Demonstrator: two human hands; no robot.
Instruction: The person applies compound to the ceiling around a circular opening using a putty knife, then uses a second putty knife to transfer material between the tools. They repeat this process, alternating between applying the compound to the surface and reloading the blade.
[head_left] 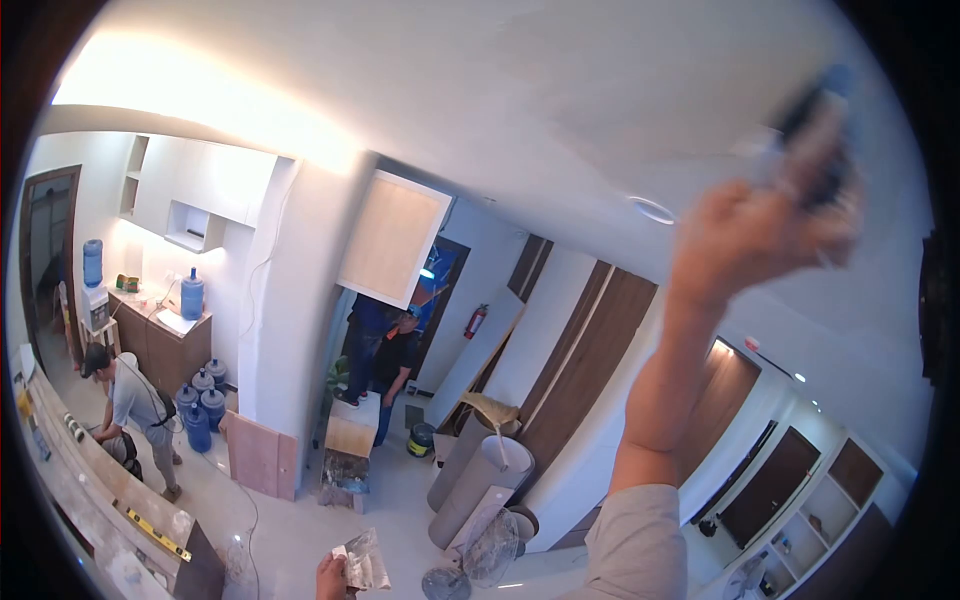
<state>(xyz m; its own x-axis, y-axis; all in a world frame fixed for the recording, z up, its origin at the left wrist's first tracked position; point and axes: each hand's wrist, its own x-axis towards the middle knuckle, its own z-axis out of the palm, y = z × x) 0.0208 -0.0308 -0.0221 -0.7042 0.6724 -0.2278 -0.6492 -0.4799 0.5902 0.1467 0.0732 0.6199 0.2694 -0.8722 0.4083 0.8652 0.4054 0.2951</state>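
Observation:
My right hand (745,235) is raised high against the white ceiling (560,90), its fingers closed around a blurred tool (815,120) with a dark and blue handle. Motion smear hides the tool's exact kind and its working edge. Low in the view, my left hand (331,578) grips a wide putty knife (367,560) whose flat blade is smeared with pale paste. Uneven greyish patches show on the ceiling near the raised hand, beside a round recessed light (653,209).
A co-worker (145,405) bends beside a long bench with a yellow spirit level (158,534). Another person in black (395,360) stands by a low platform (350,440), under a hanging cabinet panel (395,238). Large rolls (485,485), a fan (490,548) and water bottles (198,425) stand on the floor.

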